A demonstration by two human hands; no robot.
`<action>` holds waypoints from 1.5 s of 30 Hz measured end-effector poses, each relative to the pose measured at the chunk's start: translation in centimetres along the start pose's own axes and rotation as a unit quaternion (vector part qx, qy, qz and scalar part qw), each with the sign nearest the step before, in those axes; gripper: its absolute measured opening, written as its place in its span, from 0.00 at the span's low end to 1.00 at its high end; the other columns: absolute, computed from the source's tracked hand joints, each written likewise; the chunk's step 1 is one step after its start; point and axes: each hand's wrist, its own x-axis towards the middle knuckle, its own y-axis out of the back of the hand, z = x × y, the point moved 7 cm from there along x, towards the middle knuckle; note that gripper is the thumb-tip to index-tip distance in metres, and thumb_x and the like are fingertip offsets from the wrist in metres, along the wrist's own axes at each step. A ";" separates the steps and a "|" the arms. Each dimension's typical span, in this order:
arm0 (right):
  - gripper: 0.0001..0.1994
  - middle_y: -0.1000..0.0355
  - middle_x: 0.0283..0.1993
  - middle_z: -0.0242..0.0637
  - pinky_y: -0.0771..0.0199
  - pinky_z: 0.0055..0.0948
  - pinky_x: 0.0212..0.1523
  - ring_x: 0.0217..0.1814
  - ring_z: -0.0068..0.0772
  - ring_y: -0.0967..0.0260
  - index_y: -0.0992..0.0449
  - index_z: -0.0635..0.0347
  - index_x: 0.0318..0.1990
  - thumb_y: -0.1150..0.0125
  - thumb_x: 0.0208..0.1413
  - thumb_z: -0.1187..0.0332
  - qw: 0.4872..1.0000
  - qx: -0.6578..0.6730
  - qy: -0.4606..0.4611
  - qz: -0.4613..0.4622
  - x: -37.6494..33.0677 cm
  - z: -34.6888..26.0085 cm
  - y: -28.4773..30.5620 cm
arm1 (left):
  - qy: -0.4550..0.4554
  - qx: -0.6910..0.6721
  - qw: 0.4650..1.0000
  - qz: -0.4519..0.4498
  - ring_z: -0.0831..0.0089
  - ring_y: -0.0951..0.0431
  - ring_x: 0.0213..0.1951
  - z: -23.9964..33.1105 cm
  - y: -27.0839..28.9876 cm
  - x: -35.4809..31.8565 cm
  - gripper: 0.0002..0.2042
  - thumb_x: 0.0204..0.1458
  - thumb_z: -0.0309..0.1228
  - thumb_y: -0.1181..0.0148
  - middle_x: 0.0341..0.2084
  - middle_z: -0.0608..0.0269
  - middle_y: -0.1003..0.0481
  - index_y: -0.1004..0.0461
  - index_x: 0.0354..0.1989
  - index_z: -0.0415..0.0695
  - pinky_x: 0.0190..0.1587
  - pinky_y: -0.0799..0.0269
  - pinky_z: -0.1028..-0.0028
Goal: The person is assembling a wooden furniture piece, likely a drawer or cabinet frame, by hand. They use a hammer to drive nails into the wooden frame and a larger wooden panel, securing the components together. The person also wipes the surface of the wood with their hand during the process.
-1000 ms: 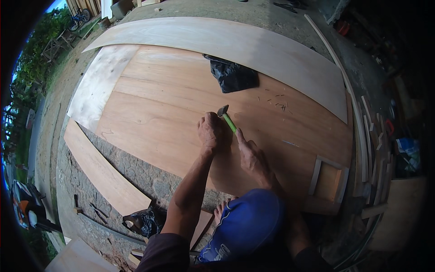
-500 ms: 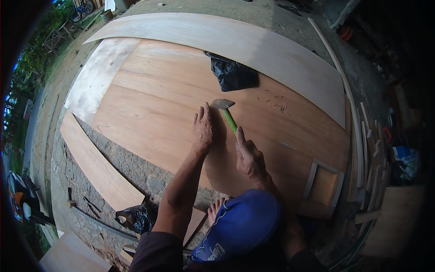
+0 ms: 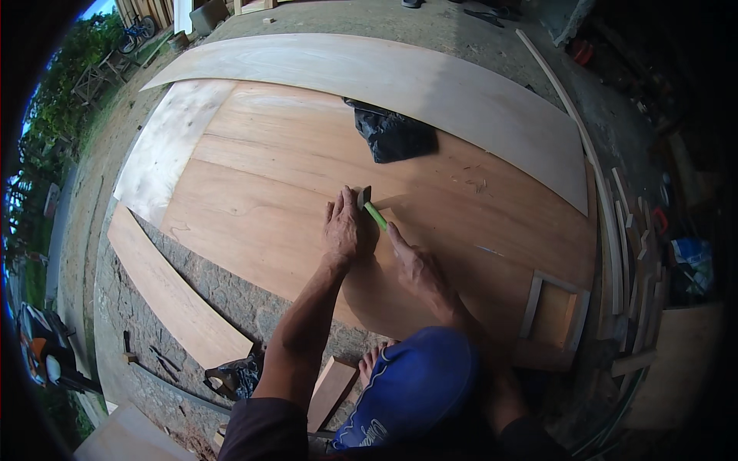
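Note:
My right hand [image 3: 417, 269] is closed round the green handle of a hammer [image 3: 375, 215]. The dark metal head is down at the plywood sheet [image 3: 269, 161], right beside the fingertips of my left hand [image 3: 344, 230]. That hand rests on the sheet, its fingers stretched forward and somewhat apart. Whether a nail stands between the hammer head and the fingers is hidden. Several loose nails [image 3: 478, 186] lie on the sheet farther right, below a black plastic bag [image 3: 393, 137].
A pale curved plywood strip [image 3: 307, 58] overlaps the sheet's far edge. A small wooden frame [image 3: 530, 307] sits at its right end. Left lie a narrow plywood piece [image 3: 173, 284], another black bag [image 3: 244, 375] and pliers [image 3: 163, 359]. Wood strips [image 3: 615, 253] are piled at right.
The hammer head has come down from above the sheet to beside my left fingertips, and my right hand has lowered with it. My left hand keeps its place on the sheet.

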 end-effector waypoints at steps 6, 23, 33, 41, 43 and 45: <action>0.33 0.30 0.26 0.54 0.27 0.49 0.30 0.29 0.54 0.25 0.43 0.57 0.72 0.44 0.59 0.77 0.988 0.035 0.072 0.129 -2.4 -1.1 1.4 | 0.005 -0.005 1.000 -0.005 0.56 0.49 0.74 1.1 0.2 -0.4 0.42 0.54 0.44 0.46 0.70 0.40 0.45 0.55 0.72 0.32 0.75 0.59 0.58; 0.29 0.22 0.40 0.51 0.24 0.41 0.42 0.39 0.43 0.22 0.48 0.56 0.74 0.53 0.67 0.70 0.982 0.056 -0.098 0.153 -9.8 5.7 4.0 | -0.050 0.041 0.997 0.032 0.62 0.50 0.74 -0.1 -2.1 0.6 0.34 0.58 0.29 0.52 0.70 0.52 0.41 0.53 0.74 0.41 0.75 0.62 0.61; 0.31 0.32 0.33 0.33 0.33 0.20 0.25 0.22 0.15 0.42 0.56 0.57 0.76 0.56 0.69 0.64 0.856 0.355 -0.297 0.231 -17.9 12.2 3.6 | -0.027 -0.189 0.982 0.003 0.51 0.19 0.42 8.8 -5.0 9.5 0.10 0.54 0.36 0.41 0.34 0.51 0.19 0.20 0.39 0.45 0.46 0.25 0.59; 0.31 0.41 0.26 0.27 0.32 0.23 0.23 0.21 0.16 0.42 0.57 0.57 0.77 0.59 0.70 0.59 0.866 0.359 -0.290 0.194 -16.9 10.8 4.4 | -0.081 -0.029 0.994 0.061 0.44 0.20 0.39 14.2 -8.3 15.5 0.07 0.54 0.29 0.46 0.31 0.43 0.22 0.26 0.36 0.39 0.42 0.25 0.53; 0.32 0.40 0.28 0.27 0.32 0.22 0.27 0.24 0.15 0.42 0.58 0.58 0.77 0.57 0.70 0.60 0.865 0.360 -0.287 0.198 -17.5 11.5 4.2 | -0.087 -0.027 0.996 0.021 0.37 0.22 0.37 15.8 -8.5 14.1 0.08 0.53 0.27 0.47 0.32 0.38 0.23 0.31 0.40 0.38 0.40 0.27 0.49; 0.31 0.41 0.26 0.24 0.34 0.20 0.27 0.23 0.14 0.43 0.55 0.57 0.76 0.55 0.70 0.65 0.865 0.355 -0.243 0.259 -17.7 12.3 3.7 | -0.159 -0.053 0.984 -0.055 0.37 0.24 0.34 17.0 -10.2 11.1 0.06 0.54 0.27 0.48 0.29 0.39 0.25 0.34 0.37 0.39 0.37 0.29 0.46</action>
